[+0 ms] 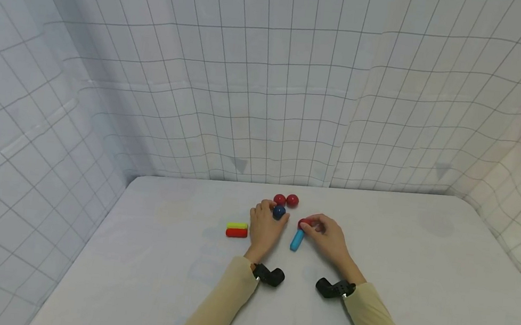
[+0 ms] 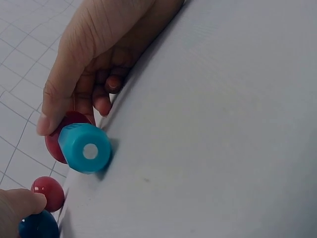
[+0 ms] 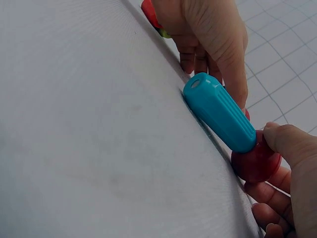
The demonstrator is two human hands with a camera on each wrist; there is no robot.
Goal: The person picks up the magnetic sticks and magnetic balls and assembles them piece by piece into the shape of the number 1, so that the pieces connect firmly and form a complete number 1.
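My right hand (image 1: 331,240) pinches a glossy red ball (image 3: 256,157) between thumb and fingers, just above the white table. A ribbed light-blue stick (image 3: 220,116) meets that ball end to end and points back toward the wrists; its near end has a pale round spot (image 2: 90,151). To the left, my left hand (image 1: 265,228) holds a dark blue ball (image 1: 279,212) between its thumb and fingers. In the left wrist view only the thumb (image 2: 22,203) and part of the dark blue ball (image 2: 39,225) show.
Two more red balls, one on the left (image 1: 279,199) and one on the right (image 1: 292,201), sit beyond the left hand. A yellow stick (image 1: 237,226) and a red stick (image 1: 236,232) lie side by side left of it. Grid-patterned white curtains (image 1: 270,78) surround the table (image 1: 158,258).
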